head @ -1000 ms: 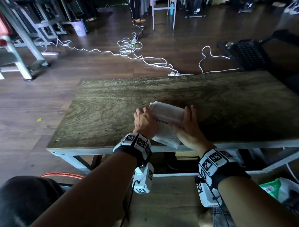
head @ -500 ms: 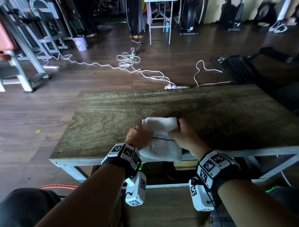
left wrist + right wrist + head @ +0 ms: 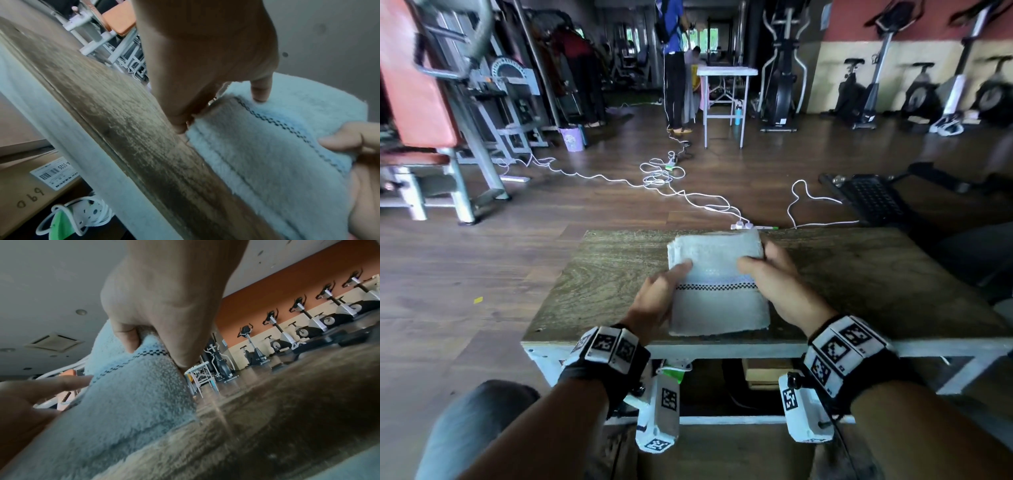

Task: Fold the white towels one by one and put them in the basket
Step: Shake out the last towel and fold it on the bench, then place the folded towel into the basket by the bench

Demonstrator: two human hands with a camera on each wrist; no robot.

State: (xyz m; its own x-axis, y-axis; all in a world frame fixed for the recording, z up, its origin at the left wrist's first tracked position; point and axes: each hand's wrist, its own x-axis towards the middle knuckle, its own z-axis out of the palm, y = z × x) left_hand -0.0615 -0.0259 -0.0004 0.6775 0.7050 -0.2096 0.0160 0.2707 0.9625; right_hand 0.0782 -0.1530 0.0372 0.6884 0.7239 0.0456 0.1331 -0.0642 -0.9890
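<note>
Towel of white terry with a black checked stripe [image 3: 717, 294], soft, light and floppy, is pinched at its side edges by left hand [image 3: 654, 301] and right hand [image 3: 779, 284] above the wooden table [image 3: 859, 274].

Dim gym: wood floor [image 3: 722, 164], exercise bikes [image 3: 859, 92], perhaps orange wall [image 3: 859, 20].

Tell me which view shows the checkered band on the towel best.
The head view: the checkered band runs unbroken across the folded towel between both hands. The left wrist view shows it slanted and blurred; the right wrist view shows only a stretch, partly behind the thumb.
</note>
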